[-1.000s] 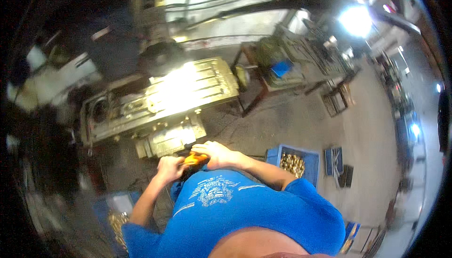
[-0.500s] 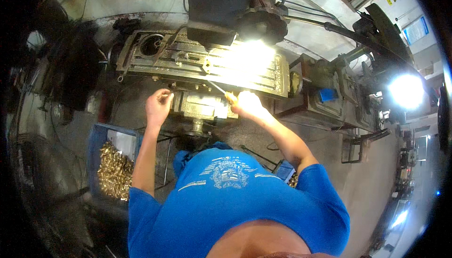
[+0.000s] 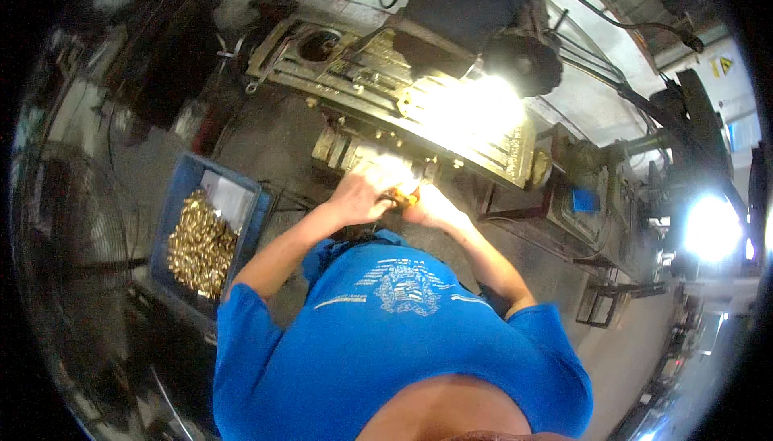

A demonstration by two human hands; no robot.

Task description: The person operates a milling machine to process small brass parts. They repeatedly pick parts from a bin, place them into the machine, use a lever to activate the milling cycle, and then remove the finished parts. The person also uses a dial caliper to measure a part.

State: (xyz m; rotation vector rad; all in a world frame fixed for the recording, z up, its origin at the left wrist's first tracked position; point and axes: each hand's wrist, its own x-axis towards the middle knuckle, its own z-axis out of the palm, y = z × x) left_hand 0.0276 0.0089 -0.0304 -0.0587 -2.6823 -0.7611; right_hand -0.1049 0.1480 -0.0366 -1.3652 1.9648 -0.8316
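My two hands meet in front of the machine's slotted metal table (image 3: 378, 119), close above my shirt front. My right hand (image 3: 430, 207) is closed round a yellow-handled tool (image 3: 410, 198), whose slim shaft is mostly hidden now. Fingers curled, my left hand (image 3: 364, 194) is right beside that handle. Glare and the fingers themselves hide what the left hand grips, if anything. Behind both hands is the machine's lower metal part (image 3: 342, 147), brightly lit.
To the left stands a blue crate (image 3: 165, 256) with many small brass-coloured parts (image 3: 200, 248). The dark machine head (image 3: 459, 6) overhangs the table beside a bright lamp. A metal cabinet (image 3: 564, 191) carrying a blue item (image 3: 586, 200) is at the right.
My left hand has come right and nearer to me, from beside the table to the other hand. My right hand has drawn the tool back from the table edge. The view has shifted and tilted.
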